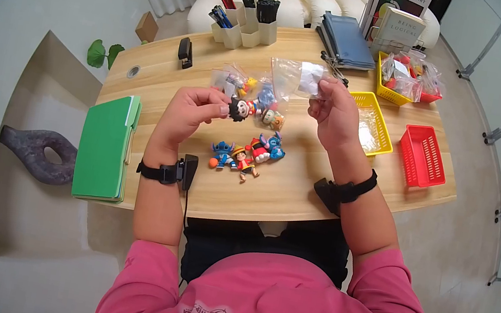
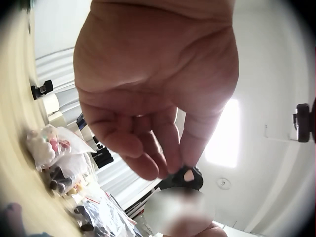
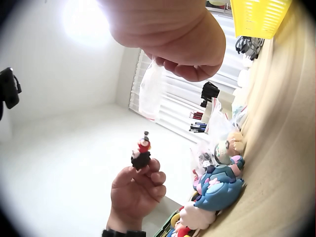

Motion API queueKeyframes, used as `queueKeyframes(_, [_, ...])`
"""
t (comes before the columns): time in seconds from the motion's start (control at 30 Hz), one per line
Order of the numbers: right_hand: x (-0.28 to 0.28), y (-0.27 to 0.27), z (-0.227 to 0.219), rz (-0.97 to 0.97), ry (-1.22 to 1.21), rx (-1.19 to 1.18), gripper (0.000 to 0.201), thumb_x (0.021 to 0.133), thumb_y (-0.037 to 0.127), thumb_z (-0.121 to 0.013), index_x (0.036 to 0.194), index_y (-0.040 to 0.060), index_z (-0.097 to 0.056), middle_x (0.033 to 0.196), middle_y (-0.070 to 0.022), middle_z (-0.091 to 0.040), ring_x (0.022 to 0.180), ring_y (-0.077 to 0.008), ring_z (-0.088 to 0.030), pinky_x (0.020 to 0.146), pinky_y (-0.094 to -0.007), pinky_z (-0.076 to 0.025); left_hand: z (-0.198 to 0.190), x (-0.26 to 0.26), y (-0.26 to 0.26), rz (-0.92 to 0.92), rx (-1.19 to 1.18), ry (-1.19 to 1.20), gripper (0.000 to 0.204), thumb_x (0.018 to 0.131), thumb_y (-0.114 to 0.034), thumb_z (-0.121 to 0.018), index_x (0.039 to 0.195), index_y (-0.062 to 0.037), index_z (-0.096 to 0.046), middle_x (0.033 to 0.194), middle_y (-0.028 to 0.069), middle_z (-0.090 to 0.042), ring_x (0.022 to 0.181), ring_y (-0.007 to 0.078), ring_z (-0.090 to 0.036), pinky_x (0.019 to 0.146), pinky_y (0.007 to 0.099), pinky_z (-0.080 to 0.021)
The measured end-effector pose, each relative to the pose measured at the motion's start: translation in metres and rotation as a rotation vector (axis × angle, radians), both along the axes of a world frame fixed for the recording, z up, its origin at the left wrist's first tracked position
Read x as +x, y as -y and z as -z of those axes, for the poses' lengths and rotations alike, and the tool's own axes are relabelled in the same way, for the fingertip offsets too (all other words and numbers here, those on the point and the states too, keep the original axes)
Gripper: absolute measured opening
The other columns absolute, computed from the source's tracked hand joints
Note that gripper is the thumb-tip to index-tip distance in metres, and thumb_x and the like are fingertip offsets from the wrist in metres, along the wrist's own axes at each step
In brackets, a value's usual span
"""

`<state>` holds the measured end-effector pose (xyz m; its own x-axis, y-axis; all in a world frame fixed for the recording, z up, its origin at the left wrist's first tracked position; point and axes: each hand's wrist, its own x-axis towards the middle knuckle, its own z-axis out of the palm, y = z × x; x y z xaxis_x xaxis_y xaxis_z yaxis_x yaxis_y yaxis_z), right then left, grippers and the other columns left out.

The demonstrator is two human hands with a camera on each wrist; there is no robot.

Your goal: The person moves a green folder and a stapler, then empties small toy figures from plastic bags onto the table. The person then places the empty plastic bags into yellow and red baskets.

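Over a wooden table [image 1: 283, 196], my left grip [image 1: 193, 112] pinches a black-haired figurine [image 1: 240, 109] by its head, a scant hold that could slip, while my right grip [image 1: 339, 115] pinches a clear bag [image 1: 286, 76].

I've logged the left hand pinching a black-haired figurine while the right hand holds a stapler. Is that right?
Wrong item on the right: the right hand holds a clear plastic bag, as the head view shows. The left hand does pinch the black-haired figurine.
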<state>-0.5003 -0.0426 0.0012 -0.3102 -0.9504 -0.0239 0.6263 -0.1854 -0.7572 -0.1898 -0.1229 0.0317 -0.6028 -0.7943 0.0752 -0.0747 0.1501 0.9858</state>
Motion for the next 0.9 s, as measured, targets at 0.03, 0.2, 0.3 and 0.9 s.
queueKeyframes(0.03, [-0.001, 0.000, -0.001, -0.004, -0.008, -0.001, 0.008, 0.100, 0.017, -0.064, 0.103, 0.0097, -0.065, 0.084, -0.0007, -0.064, 0.064, -0.0120, -0.056, 0.058, -0.0268, -0.045, 0.000, -0.002, -0.001, 0.001, 0.001, 0.000, 0.011, 0.090, -0.011, -0.079, 0.089, -0.0001, -0.079, 0.103, 0.0054, -0.075, 0.082, 0.0071, -0.060, 0.069, 0.0239, -0.045])
queueKeyframes(0.2, [0.005, -0.002, -0.003, -0.045, -0.047, -0.015, 0.010, 0.100, 0.018, -0.064, 0.106, 0.0093, -0.064, 0.086, -0.0011, -0.066, 0.066, -0.0119, -0.059, 0.059, -0.0261, -0.047, 0.021, 0.000, 0.008, 0.062, 0.269, 0.404, 0.014, 0.090, -0.014, -0.078, 0.090, -0.0004, -0.079, 0.086, 0.0016, -0.073, 0.079, 0.0076, -0.063, 0.072, 0.0257, -0.050])
queueKeyframes(0.3, [0.007, -0.002, -0.002, -0.121, -0.078, -0.021, 0.012, 0.101, 0.019, -0.065, 0.107, 0.0089, -0.065, 0.087, -0.0016, -0.067, 0.067, -0.0117, -0.061, 0.058, -0.0246, -0.047, 0.030, 0.004, 0.016, 0.100, 0.266, 0.601, 0.019, 0.091, -0.017, -0.080, 0.099, 0.0003, -0.079, 0.091, 0.0032, -0.073, 0.083, 0.0087, -0.064, 0.075, 0.0268, -0.052])
queueKeyframes(0.9, [0.034, -0.021, -0.019, -0.425, -0.373, 0.050, 0.018, 0.095, 0.011, -0.077, 0.108, 0.0026, -0.068, 0.091, -0.0057, -0.075, 0.073, -0.0092, -0.068, 0.060, -0.0207, -0.049, 0.017, -0.039, -0.022, -0.138, 0.017, -0.164, 0.030, 0.108, -0.037, -0.064, 0.107, -0.0067, -0.069, 0.081, -0.0035, -0.065, 0.065, 0.0030, -0.054, 0.057, 0.0194, -0.041])
